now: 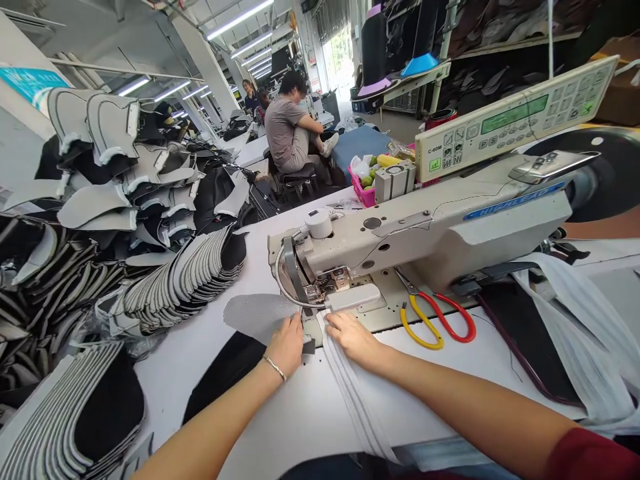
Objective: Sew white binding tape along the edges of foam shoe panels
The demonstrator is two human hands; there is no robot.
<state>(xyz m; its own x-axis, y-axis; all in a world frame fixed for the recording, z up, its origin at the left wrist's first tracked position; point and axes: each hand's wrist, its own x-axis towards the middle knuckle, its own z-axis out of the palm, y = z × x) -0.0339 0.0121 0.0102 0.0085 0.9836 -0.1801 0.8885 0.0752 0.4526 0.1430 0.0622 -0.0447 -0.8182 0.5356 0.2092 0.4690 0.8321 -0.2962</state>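
Note:
My left hand point(286, 348), with a bracelet at its wrist, grips the edge of a grey fabric panel point(257, 316) beside the sewing machine's needle area. White zipper tape point(347, 381) runs from under the presser foot down over the table's front edge. The fingers of my right hand point(354, 339) are closed on this tape close to the foot. The sewing machine point(370, 240) stands just beyond both hands; the needle itself is hidden. Under my left forearm lies a black piece of material point(225, 370).
Scissors point(425, 320) with yellow and red handles lie right of my hands, near a dark phone-like slab point(530, 343) and loose white tape point(590, 333). Stacked panels point(185, 280) fill the left side. A control panel point(515, 120) tops the machine; a seated person point(290, 127) is beyond.

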